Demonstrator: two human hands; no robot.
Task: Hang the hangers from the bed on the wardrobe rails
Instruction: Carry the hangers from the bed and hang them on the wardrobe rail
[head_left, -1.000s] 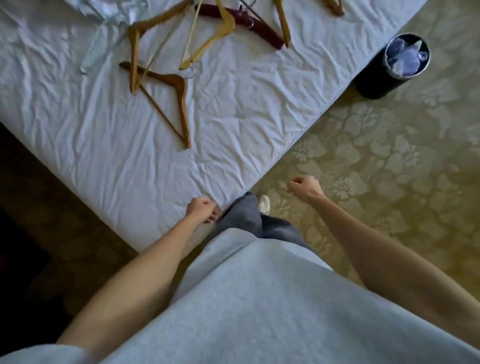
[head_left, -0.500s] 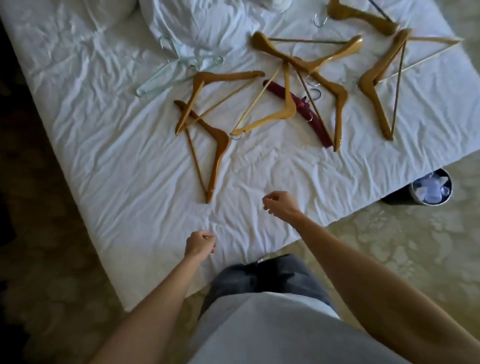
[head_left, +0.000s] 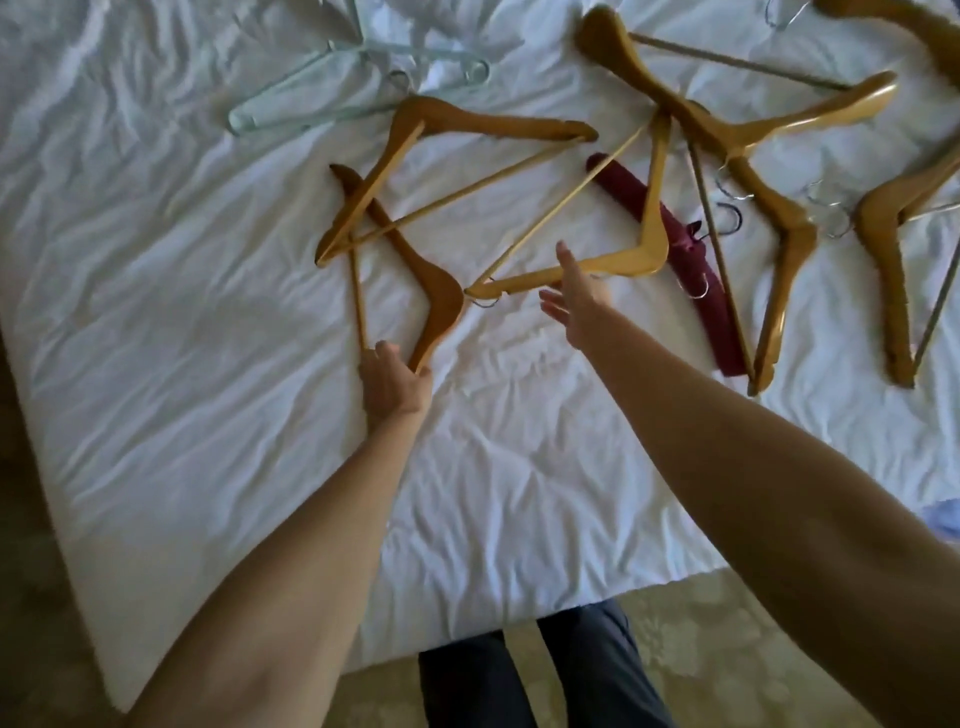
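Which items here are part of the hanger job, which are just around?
In play:
- dark wooden hanger, left hand on its end
- light wooden hanger, right hand open over it
- other wooden hangers
- maroon padded hanger
- clear plastic hangers

Just around:
- white bedsheet
- patterned carpet

Both bare forearms extend forward, the left hand (head_left: 396, 382) loosely cupped, the right hand (head_left: 576, 296) open with fingers spread.

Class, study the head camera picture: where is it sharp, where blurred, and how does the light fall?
Head view: soft daylight on the white sheet, crease shadows only; near wooden hanger fairly sharp; top-right hangers smeared; right hand slightly blurred.
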